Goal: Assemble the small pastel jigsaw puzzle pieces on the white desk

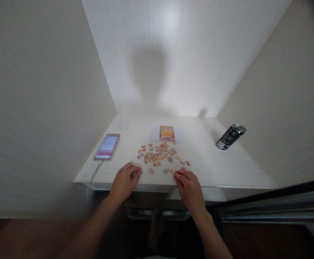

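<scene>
Puzzle pieces (160, 157): lay near tabletop (221, 169) front edge, presumably for reach. Left hand (123, 180), right hand (191, 187): curled alongside; whether pinching pieces, I couldn't tell.

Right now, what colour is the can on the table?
The can is mostly black with some green, clearest in the head view.
</scene>
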The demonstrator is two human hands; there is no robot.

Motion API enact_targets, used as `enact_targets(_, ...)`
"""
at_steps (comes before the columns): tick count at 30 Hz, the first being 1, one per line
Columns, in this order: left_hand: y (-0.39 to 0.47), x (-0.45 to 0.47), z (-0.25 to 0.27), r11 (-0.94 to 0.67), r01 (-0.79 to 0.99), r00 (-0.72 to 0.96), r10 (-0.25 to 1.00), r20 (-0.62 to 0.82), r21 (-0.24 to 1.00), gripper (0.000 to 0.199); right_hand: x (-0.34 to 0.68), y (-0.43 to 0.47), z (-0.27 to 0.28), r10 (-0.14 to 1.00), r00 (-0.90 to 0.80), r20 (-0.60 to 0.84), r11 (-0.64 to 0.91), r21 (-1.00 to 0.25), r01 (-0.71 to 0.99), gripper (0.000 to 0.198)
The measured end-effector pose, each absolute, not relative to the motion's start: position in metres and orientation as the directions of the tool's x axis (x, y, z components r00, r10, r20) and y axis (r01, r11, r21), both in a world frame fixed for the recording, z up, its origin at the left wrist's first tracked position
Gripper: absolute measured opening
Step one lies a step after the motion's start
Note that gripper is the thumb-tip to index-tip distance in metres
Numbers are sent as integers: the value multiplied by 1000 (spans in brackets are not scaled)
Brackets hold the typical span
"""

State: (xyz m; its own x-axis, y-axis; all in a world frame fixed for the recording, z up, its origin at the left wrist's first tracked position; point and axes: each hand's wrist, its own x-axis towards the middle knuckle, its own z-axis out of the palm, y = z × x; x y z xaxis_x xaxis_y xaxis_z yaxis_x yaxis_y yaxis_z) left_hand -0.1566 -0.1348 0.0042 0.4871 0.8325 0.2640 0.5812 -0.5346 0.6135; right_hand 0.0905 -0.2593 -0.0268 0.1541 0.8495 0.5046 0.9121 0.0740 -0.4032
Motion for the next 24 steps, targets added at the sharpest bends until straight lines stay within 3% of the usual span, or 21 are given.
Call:
enact_targets(8, -137, -152, -11, -612, 607, 461, 791, 403, 506, 28, 119, -218, -5, 896, 126, 425, 25, -332, 943, 24)
enact_targets(11, -140, -152, -11, -616, 627, 444, 786, 431, 476, 31, 131, -188, 5, 920, 50, 389, 76, -302, 950, 27)
enact_targets(24, -149, -156, 0, -563, 583, 388, 826, 408, 586, 29, 139, -162, 2, 935, -152, 321, 231, -226, 946, 23)
